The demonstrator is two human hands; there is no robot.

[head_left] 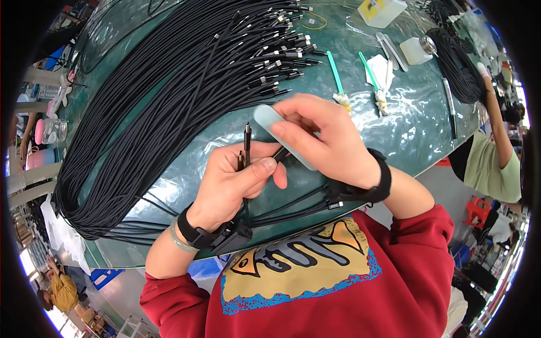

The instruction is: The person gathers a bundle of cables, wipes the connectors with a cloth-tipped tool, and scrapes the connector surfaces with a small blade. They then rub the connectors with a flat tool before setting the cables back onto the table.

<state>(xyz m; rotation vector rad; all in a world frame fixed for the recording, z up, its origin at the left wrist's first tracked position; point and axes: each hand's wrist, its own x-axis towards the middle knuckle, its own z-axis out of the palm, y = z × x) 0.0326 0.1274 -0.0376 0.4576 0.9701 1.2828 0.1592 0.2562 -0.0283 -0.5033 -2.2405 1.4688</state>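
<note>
My left hand [234,174] is closed on black cables, their plug ends [247,135] sticking up between thumb and fingers. Another black connector [281,154] points from its fingertips toward my right hand. My right hand [324,132] pinches a flat pale-blue strip with rounded ends [266,116], like a nail file, held slanting beside that connector. Whether the strip touches the connector I cannot tell. Beyond both hands lies a thick bundle of black cables [135,107], its many plugs [282,56] gathered toward the middle of the table.
On the green table [214,138] to the right lie two green-handled sticks with wrapped ends [336,73], metal tweezers [393,50], a marker pen [449,107] and a clear bottle [417,50]. More loose cables [298,203] run along the near edge. Another person's arm [495,118] reaches in at right.
</note>
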